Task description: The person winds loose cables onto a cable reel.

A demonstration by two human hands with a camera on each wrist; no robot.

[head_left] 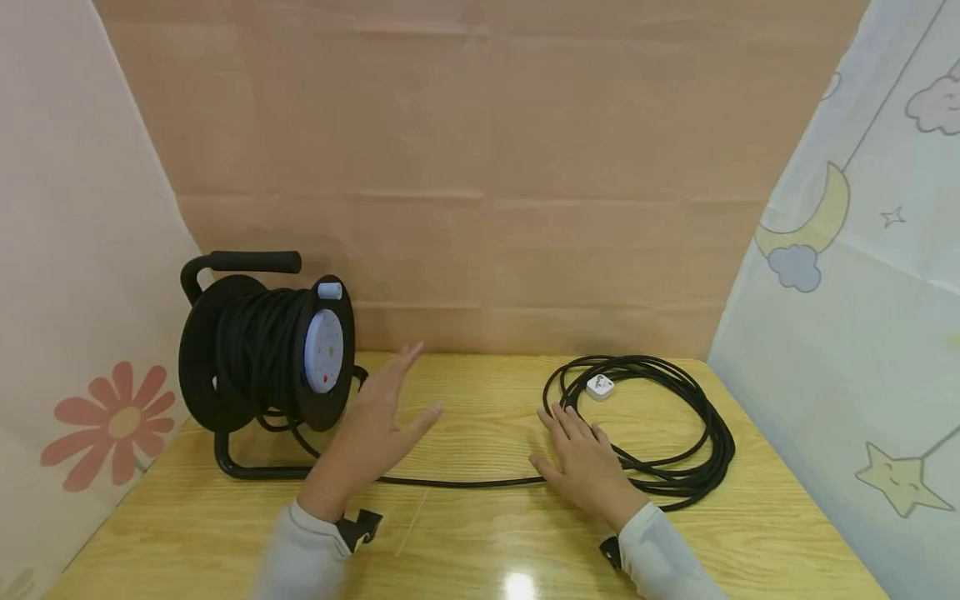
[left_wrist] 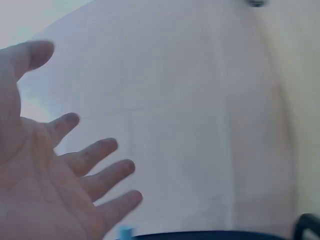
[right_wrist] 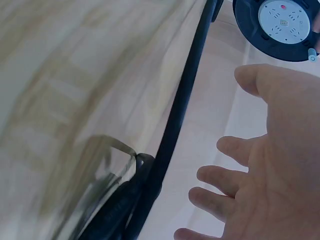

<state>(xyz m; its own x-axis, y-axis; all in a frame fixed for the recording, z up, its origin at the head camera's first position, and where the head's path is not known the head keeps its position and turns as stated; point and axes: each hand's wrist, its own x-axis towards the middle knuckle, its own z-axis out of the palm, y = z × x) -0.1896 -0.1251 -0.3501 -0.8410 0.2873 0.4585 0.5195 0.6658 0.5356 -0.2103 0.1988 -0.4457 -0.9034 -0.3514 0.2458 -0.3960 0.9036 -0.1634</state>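
Cable reel (head_left: 262,354) stands upright at the far left of the wooden surface (head_left: 480,542), on a black tube frame with a padded carry handle (head_left: 255,262) across the top. Drum is black, wound thick with black cable; the face turned toward my hands is a pale round socket plate (head_left: 324,351) with a small red dot low on it and a light-coloured knob at the rim above. From the right wrist view the same plate shows several socket openings. One strand of black cable (head_left: 457,482) runs off the reel's foot along the surface toward the right, where it joins a loose coil (head_left: 675,433) of several loops lying flat at the far right. A white plug (head_left: 600,387) lies inside the coil near its far edge. My left hand (head_left: 378,429) is raised off the surface just beside the reel, palm turned inward, fingers straight and spread, holding nothing; it is a little blurred. My right hand (head_left: 581,458) lies palm down, fingers flat and extended, at the near left edge of the coil, over the spot where the straight strand meets the loops; whether it presses the cable or only rests beside it, I cannot tell. Pale sleeves cover both wrists.
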